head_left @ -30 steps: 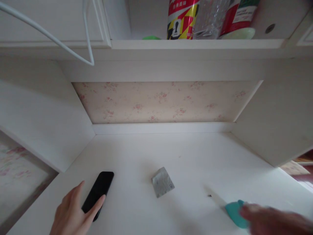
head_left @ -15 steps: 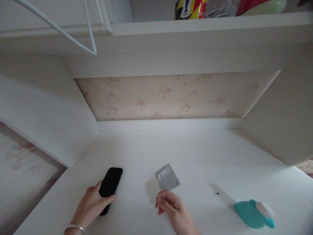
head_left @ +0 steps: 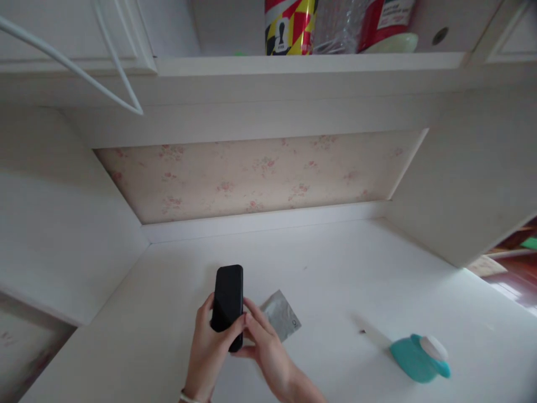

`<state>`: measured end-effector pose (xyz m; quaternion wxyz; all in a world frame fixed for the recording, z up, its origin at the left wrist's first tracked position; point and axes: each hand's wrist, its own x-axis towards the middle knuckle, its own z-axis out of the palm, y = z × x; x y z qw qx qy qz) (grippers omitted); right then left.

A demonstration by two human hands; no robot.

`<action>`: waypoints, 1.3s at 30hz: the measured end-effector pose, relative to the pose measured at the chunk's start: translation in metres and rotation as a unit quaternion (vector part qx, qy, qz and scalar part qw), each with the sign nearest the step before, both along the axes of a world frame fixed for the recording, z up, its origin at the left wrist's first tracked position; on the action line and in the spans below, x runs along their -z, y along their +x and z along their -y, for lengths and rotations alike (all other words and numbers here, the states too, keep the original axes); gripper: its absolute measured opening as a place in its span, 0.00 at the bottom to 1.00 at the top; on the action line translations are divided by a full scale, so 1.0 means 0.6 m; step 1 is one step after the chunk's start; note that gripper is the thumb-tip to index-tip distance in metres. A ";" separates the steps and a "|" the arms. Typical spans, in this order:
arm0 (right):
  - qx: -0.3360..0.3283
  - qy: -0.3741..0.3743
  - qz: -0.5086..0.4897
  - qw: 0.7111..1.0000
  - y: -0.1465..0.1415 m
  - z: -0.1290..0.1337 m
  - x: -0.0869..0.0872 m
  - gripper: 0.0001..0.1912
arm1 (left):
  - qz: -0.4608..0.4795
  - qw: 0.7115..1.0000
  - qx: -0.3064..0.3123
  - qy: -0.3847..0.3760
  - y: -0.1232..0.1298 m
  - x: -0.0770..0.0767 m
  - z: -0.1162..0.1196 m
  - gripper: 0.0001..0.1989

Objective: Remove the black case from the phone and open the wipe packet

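Observation:
A black smartphone [head_left: 227, 295] is held above the white desk, its dark screen facing me. My left hand [head_left: 208, 342] wraps it from the left and below, thumb across its lower front. At its lower right edge, my right hand [head_left: 271, 350] is closed with fingers against the side and the thumb near my left thumb. Whether anything small sits between the right fingers is hidden. Just behind the right hand lies a flat silver-grey sachet [head_left: 282, 314] on the desk, partly covered by the fingers.
A teal bottle with a white cap [head_left: 415, 358] stands at the right of the white desk [head_left: 335, 291]. A tiny dark scrap [head_left: 363, 331] lies near it. Overhead, a shelf [head_left: 235, 66] holds a patterned can [head_left: 289, 28], and a white bent rod [head_left: 71, 64] hangs at upper left.
My left hand has lifted the phone and brought it right, towards the middle. My right hand has moved left from in front of the sachet onto the phone's edge. The view has shifted right.

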<state>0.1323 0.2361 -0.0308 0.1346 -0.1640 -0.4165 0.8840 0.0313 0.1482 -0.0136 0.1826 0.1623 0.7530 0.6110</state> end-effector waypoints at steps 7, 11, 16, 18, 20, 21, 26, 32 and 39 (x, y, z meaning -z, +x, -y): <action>0.032 -0.010 -0.004 0.999 0.017 -0.013 -0.005 0.31 | 0.022 0.996 0.068 0.055 0.027 0.018 -0.003 0.37; 0.056 -0.016 0.034 0.998 0.019 -0.014 0.000 0.31 | 0.072 0.989 0.036 0.127 0.028 0.031 -0.003 0.32; 0.068 0.013 0.058 0.996 0.016 -0.014 0.014 0.33 | 0.188 0.963 -0.015 0.191 0.016 0.046 -0.002 0.28; 0.077 0.030 0.073 0.994 0.014 -0.016 0.014 0.36 | 0.168 0.970 -0.016 0.174 0.013 0.049 0.000 0.29; 0.085 0.039 0.083 0.992 0.014 -0.018 0.011 0.39 | 0.133 0.979 -0.015 0.155 0.011 0.053 0.002 0.29; 0.085 0.041 0.086 0.992 0.014 -0.018 0.008 0.40 | 0.120 0.982 -0.012 0.148 0.010 0.054 0.003 0.29; 0.074 0.040 0.085 0.993 0.016 -0.017 -0.002 0.42 | 0.126 0.981 0.010 0.147 0.006 0.060 0.005 0.29; 0.070 0.045 0.088 0.993 0.018 -0.017 0.002 0.36 | 0.181 0.966 0.008 0.186 0.008 0.053 0.001 0.27; 0.070 0.068 0.007 0.995 0.021 -0.021 0.006 0.23 | 0.246 0.946 0.008 0.213 0.011 0.036 -0.001 0.25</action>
